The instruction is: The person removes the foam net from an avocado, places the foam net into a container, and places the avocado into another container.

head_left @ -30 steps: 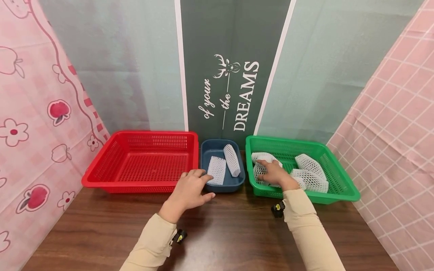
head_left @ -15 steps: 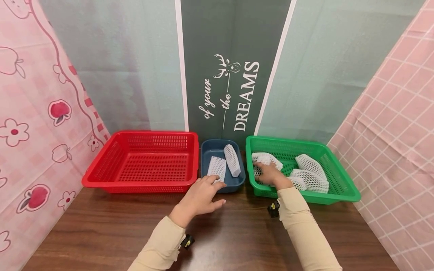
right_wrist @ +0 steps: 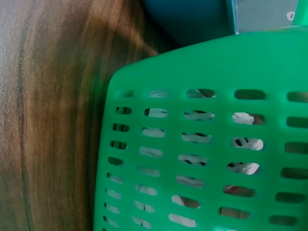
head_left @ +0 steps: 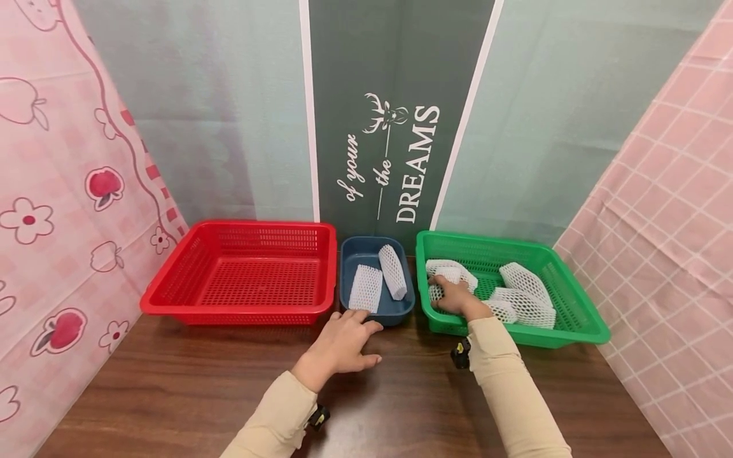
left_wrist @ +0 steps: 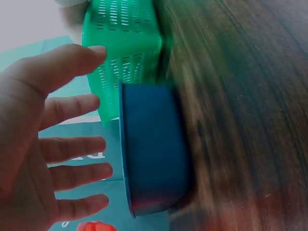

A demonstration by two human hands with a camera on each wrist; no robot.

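My right hand (head_left: 455,299) reaches into the left end of the green basket (head_left: 572,312), its thumb and fingers curled round a white foam fruit net (head_left: 448,274). Other white foam nets (head_left: 523,283) lie in that basket, to the right of the hand. In the right wrist view the wall of the green basket (right_wrist: 192,62) hides the hand. My left hand (head_left: 343,343) holds nothing; its fingers are spread just in front of the blue bin (head_left: 392,318). Inside the bin are a flat foam net (head_left: 366,287) and a rolled foam net (head_left: 392,271).
A red basket (head_left: 237,312) stands left of the blue bin on the brown wooden table (head_left: 412,407). Behind all three containers hangs a green cloth (head_left: 389,51). Pink cloths (head_left: 57,210) close off both sides.
My left hand has moved right, over the front rim of the blue bin, then slightly back towards me. My right hand has shifted slightly left, its fingers closing round a foam net.
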